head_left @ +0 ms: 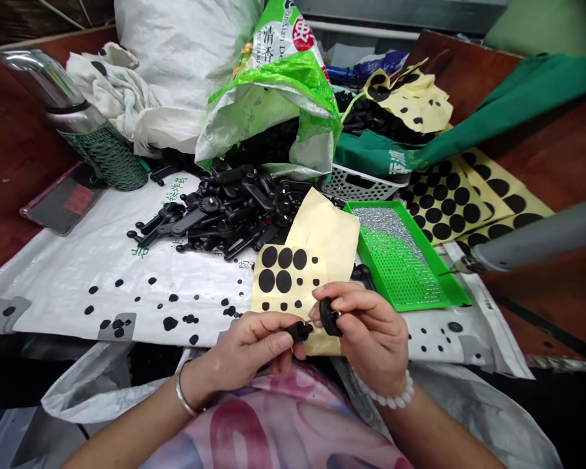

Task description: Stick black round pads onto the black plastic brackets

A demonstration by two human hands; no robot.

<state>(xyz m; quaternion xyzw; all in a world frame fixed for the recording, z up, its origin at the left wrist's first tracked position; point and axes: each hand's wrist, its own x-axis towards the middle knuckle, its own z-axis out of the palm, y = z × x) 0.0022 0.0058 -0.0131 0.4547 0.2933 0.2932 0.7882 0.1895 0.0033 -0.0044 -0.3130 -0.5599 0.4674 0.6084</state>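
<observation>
black cylindrical part is pinched between thumb and fingers of the left hand; it is located at the fingertips, narrow end pointed at the right hand; round black part is grasped by the right hand, thumb below, fingers above, disc tilted on edge just left of the palm; the two parts are held near each other, above the near edge of the surface; a thin metallic piece is seen in the gap between them, which part it belongs to cannot be told; both hands are closed on their parts.

dotted yellow sheet is laid just beyond the hands, partly covered by them; large and small black dots are carried on it; plain yellow paper is placed behind it; heap of black arms is spread beyond and to the left; green tray is set beyond the right hand, to its right, small metallic pieces gathered mostly at its far end; grey tool is extended in from the right, its tip at the tray's right side; open green-and-white bag is stood behind the heap; flask is stood far left.
</observation>
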